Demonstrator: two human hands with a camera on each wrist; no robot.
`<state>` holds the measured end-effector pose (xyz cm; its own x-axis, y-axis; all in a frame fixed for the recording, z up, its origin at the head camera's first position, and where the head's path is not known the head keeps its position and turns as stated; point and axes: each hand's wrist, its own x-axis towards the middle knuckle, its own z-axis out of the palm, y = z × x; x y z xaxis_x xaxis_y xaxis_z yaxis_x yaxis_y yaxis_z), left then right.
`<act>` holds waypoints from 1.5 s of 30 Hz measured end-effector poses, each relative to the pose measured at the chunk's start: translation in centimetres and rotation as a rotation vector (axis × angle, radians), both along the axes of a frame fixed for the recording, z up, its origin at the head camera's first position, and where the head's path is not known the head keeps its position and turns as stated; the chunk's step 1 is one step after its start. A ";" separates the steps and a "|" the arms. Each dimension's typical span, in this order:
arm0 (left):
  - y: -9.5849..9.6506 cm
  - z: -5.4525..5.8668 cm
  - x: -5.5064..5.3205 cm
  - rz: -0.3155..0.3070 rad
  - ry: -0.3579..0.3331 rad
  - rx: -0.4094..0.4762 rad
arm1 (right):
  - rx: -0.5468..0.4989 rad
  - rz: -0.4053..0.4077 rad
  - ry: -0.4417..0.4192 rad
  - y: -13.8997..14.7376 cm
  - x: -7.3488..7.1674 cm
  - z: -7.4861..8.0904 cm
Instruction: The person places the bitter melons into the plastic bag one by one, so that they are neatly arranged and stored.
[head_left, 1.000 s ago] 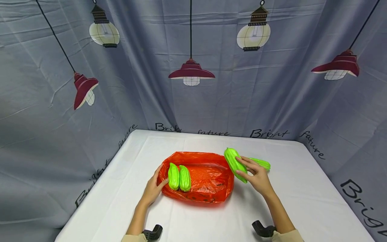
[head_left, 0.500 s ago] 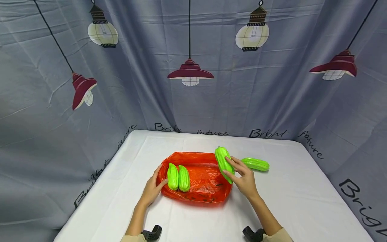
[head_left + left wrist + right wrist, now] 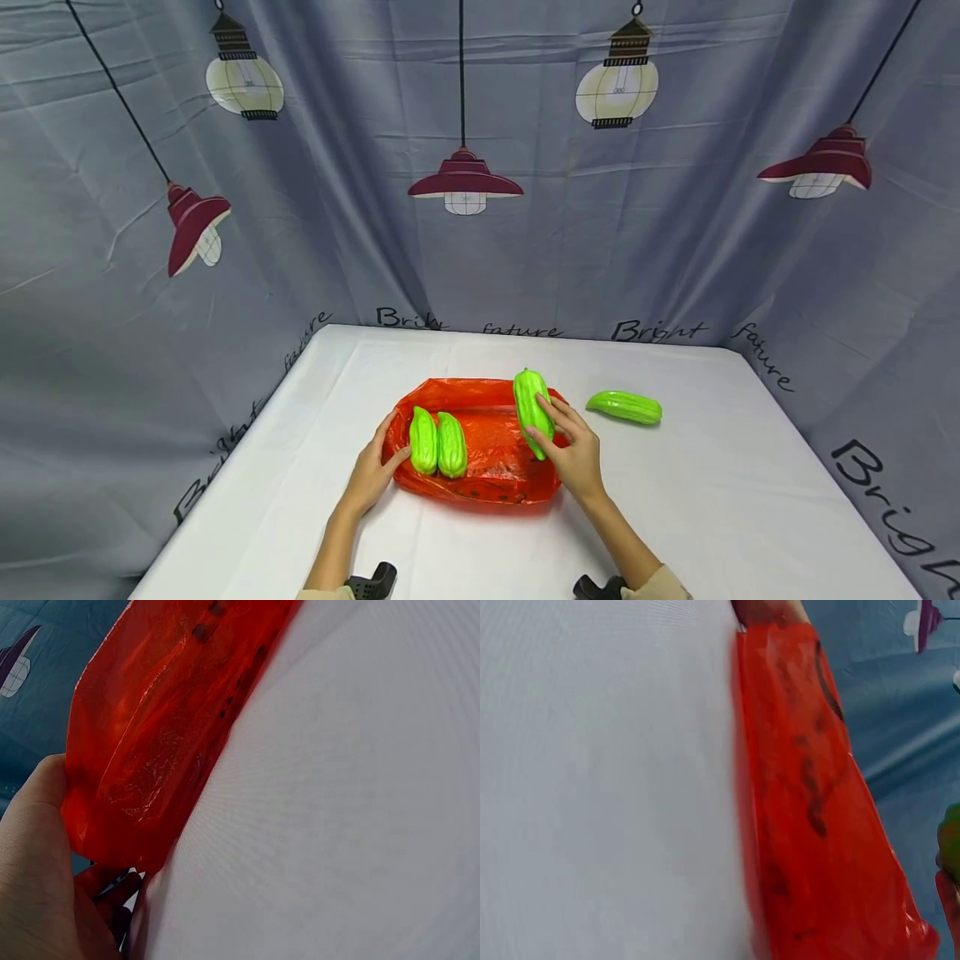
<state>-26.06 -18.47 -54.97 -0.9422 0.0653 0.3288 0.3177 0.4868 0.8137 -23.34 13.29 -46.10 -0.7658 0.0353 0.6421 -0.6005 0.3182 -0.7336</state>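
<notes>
The right hand (image 3: 576, 454), fingers gripping a gourd (image 3: 532, 410), has carried it from beside the bag (image 3: 487, 479) to over it, while the left hand (image 3: 372, 477) pinches the bag's rim.

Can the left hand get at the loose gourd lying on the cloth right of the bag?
Probably not as is: the left hand grips the red bag at its far side, and the right hand with its gourd lies between it and the loose gourd.

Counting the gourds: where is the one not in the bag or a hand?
In the head view, the loose gourd lies on the white table, right of the red bag.
</notes>
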 end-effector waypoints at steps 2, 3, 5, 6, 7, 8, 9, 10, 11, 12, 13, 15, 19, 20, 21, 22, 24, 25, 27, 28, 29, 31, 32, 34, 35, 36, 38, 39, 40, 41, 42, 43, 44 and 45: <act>0.0 -0.1 0.0 -0.001 0.001 -0.001 | -0.015 -0.003 -0.009 -0.3 -0.6 -0.8; 0.0 -0.1 0.0 -0.002 -0.001 0.001 | -0.017 -0.006 -0.018 -0.4 -0.8 -1.2; 0.0 -0.2 0.0 -0.003 0.000 0.005 | -0.009 -0.010 -0.037 -0.8 -1.3 -2.1; 0.0 -0.2 0.0 -0.002 0.001 0.006 | -0.003 -0.014 -0.051 -0.9 -1.6 -2.5; 0.1 -0.2 0.0 -0.003 0.001 0.007 | 0.004 -0.020 -0.063 -1.1 -1.7 -2.8; 0.1 -0.2 0.0 -0.004 0.001 0.007 | 0.008 -0.019 -0.075 -1.4 -1.8 -3.0; 0.1 -0.2 0.0 -0.004 0.002 0.008 | 0.013 -0.019 -0.083 -1.6 -1.8 -3.2; 0.1 -0.2 0.0 -0.004 0.002 0.008 | 0.020 -0.020 -0.088 -1.8 -1.8 -3.4; 0.1 -0.2 0.0 -0.004 0.000 0.010 | 0.024 -0.022 -0.092 -2.0 -1.9 -3.5; 0.1 -0.2 0.0 -0.005 0.000 0.009 | 0.029 -0.026 -0.093 -2.2 -1.9 -3.7; 0.1 -0.2 0.0 -0.006 -0.002 0.010 | 0.035 -0.030 -0.092 -2.5 -2.0 -3.8; 0.1 -0.2 0.0 -0.008 -0.004 0.011 | 0.050 -0.041 -0.091 -2.9 -2.1 -4.0; 0.1 0.0 0.1 -0.006 -0.005 0.008 | 0.065 -0.046 -0.130 -3.8 -2.4 -4.4; 0.1 0.0 0.1 -0.006 -0.004 0.008 | 0.070 -0.044 -0.143 -4.0 -2.5 -4.5; 0.2 0.1 0.0 -0.006 -0.003 0.007 | 0.071 -0.046 -0.164 -4.2 -2.5 -4.5; 0.2 0.1 0.0 -0.006 -0.003 0.004 | 0.078 -0.049 -0.180 -4.4 -2.6 -4.6; 0.2 0.1 0.0 -0.006 -0.004 0.001 | 0.091 -0.050 -0.215 -4.8 -2.6 -4.8; 0.2 0.1 0.0 -0.006 -0.006 0.001 | 0.100 -0.050 -0.227 -5.0 -2.7 -4.9; 0.1 0.1 0.0 -0.006 -0.008 0.001 | 0.115 -0.047 -0.248 -5.3 -2.7 -5.2; 0.1 0.2 0.0 -0.006 -0.008 0.002 | 0.123 -0.041 -0.251 -5.4 -2.7 -5.3; 0.1 0.2 0.0 -0.005 -0.008 0.003 | 0.129 -0.033 -0.255 -5.6 -2.8 -5.4; 0.1 0.2 0.0 -0.002 -0.006 0.005 | 0.143 -0.017 -0.257 -5.8 -2.8 -5.6; 0.1 0.2 0.0 -0.001 -0.006 0.005 | 0.151 -0.011 -0.259 -5.8 -2.9 -5.6; 0.1 0.2 0.0 0.000 -0.008 0.001 | 0.172 -0.002 -0.268 -5.9 -2.9 -5.8; 0.1 0.3 0.0 0.000 -0.009 0.000 | 0.183 0.002 -0.277 -6.0 -2.9 -6.0; 0.1 0.2 0.0 -0.001 -0.010 -0.001 | 0.194 0.007 -0.284 -6.0 -2.9 -6.1; 0.0 0.2 0.0 -0.002 -0.011 -0.001 | 0.215 0.013 -0.303 -6.0 -2.9 -6.3; 0.0 0.2 0.0 -0.002 -0.010 0.000 | 0.223 0.015 -0.312 -6.0 -2.9 -6.4; 0.0 0.2 0.0 -0.002 -0.009 0.000 | 0.230 0.018 -0.319 -6.0 -2.9 -6.5; 0.0 0.2 0.0 -0.002 -0.009 0.001 | 0.238 0.021 -0.321 -6.0 -2.9 -6.5; 0.1 0.2 0.0 -0.003 -0.008 0.003 | 0.242 0.024 -0.326 -6.1 -2.9 -6.6; 0.1 0.2 0.0 -0.003 -0.009 0.003 | 0.248 0.027 -0.331 -6.1 -2.8 -6.6; 0.1 0.3 0.1 -0.003 -0.009 0.003 | 0.251 0.031 -0.335 -6.1 -2.8 -6.6; 0.0 0.3 0.1 -0.003 -0.009 0.003 | 0.255 0.035 -0.337 -6.1 -2.8 -6.6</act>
<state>-25.99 -18.42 -54.71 -0.9449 0.0675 0.3203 0.3118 0.4830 0.8182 -26.16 7.19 -52.72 -0.9325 -0.1219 0.3400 -0.3537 0.4988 -0.7913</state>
